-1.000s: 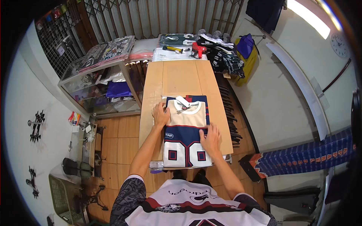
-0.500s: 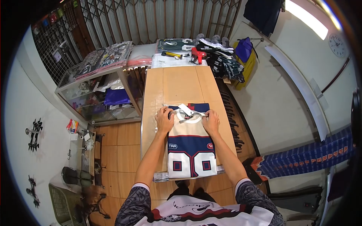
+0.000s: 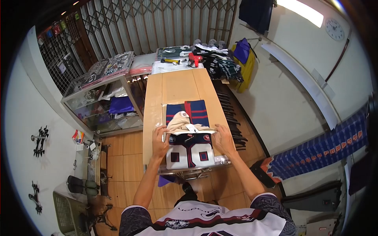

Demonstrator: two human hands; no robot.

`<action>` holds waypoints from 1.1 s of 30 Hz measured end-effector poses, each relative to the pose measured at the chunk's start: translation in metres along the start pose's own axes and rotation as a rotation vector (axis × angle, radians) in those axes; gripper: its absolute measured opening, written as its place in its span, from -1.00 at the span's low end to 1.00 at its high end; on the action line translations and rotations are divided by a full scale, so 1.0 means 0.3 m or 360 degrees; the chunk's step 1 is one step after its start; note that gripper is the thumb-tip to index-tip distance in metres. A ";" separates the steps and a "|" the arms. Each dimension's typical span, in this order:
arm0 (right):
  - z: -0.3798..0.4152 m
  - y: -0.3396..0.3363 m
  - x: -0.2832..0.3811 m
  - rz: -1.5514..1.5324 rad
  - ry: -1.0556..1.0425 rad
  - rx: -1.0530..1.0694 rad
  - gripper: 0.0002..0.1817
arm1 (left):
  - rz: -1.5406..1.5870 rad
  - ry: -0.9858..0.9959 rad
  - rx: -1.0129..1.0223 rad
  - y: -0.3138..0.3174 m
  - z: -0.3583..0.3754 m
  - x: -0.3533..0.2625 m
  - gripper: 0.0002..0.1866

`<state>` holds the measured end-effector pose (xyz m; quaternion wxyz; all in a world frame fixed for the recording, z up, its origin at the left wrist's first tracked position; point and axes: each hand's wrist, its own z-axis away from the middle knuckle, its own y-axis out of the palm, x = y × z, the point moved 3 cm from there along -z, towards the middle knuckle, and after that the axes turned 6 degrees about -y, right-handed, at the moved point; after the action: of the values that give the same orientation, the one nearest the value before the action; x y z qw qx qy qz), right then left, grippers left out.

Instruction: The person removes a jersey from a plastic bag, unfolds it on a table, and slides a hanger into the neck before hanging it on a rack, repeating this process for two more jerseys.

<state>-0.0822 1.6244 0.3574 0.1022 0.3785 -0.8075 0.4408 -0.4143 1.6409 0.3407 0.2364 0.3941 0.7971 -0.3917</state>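
Observation:
A navy, cream and white jersey [image 3: 190, 153] with large block numerals and red trim lies partly folded at the near end of the table. Its upper part is raised and bunched, showing cream inner fabric [image 3: 181, 121] and a white tag [image 3: 191, 128]. Past the bunch, navy cloth with red stripes [image 3: 197, 112] lies flat. My left hand [image 3: 160, 142] is closed on the left end of the raised edge. Gripping the opposite end is my right hand [image 3: 224, 141], its fingertips partly hidden by the cloth.
The tan table [image 3: 178, 86] runs away from me. At its far end are a red tape dispenser [image 3: 194, 59], a yellow-and-black tool [image 3: 170, 61] and piled clothes [image 3: 220, 65]. A glass cabinet [image 3: 106, 98] stands left. Dark hangers [image 3: 228, 118] line the right side.
Both hands have drawn the jersey's collar end up and toward me, folding it over. Striped navy cloth beyond it is now exposed. The camera view has shifted slightly.

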 end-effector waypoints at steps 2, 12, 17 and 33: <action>0.069 -0.084 0.052 -0.0096 -0.0039 0.0030 -0.79 | 0.0015 0.0047 0.0016 -0.073 0.057 -0.108 -0.80; 0.398 -0.652 0.490 -0.0775 -0.0087 0.0003 -0.77 | 0.0546 -0.0268 -0.0037 -0.457 0.383 -0.722 -0.79; 0.578 -0.891 0.621 -0.0802 -0.0118 -0.0152 -0.77 | 0.0353 0.0043 -0.0097 -0.615 0.507 -0.957 -0.69; 0.599 -1.431 0.940 0.0337 -0.0862 -0.0166 -0.77 | -0.0401 0.0314 0.0034 -1.099 0.617 -1.282 -0.86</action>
<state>0.0540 1.1963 0.6643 -0.1441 0.3903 -0.8619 0.2898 -0.4478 1.1942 0.6413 0.1018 0.3301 0.8553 -0.3862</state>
